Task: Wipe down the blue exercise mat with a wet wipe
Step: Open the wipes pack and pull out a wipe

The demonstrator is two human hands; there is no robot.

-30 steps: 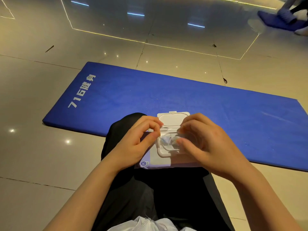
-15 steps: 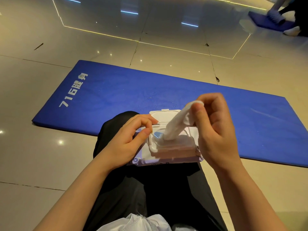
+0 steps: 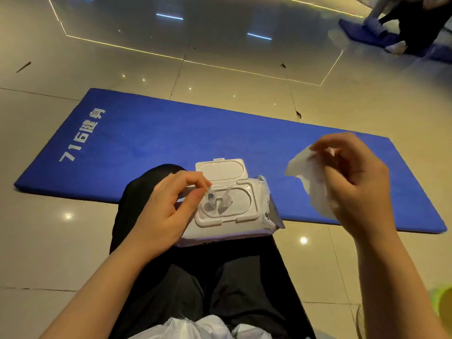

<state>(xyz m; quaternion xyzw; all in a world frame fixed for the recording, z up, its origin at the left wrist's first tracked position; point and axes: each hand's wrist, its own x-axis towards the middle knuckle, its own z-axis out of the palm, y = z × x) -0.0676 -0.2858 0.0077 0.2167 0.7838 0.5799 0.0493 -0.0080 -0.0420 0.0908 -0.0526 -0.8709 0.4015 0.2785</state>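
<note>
A wet wipe (image 3: pixel 309 182) has now been pulled free of the open pack (image 3: pixel 230 211) on the lap and is pinched in the right hand (image 3: pixel 352 182) fingers above the blue exercise mat (image 3: pixel 171 140), near its front edge. The pack is steadied by the left hand (image 3: pixel 168 204), fingers curled at the opening. Wiping is not yet begun.

Wipe pack (image 3: pixel 230 216) on lap, mat (image 3: pixel 171 133) beyond, wipe (image 3: pixel 310 182) rightward.
</note>
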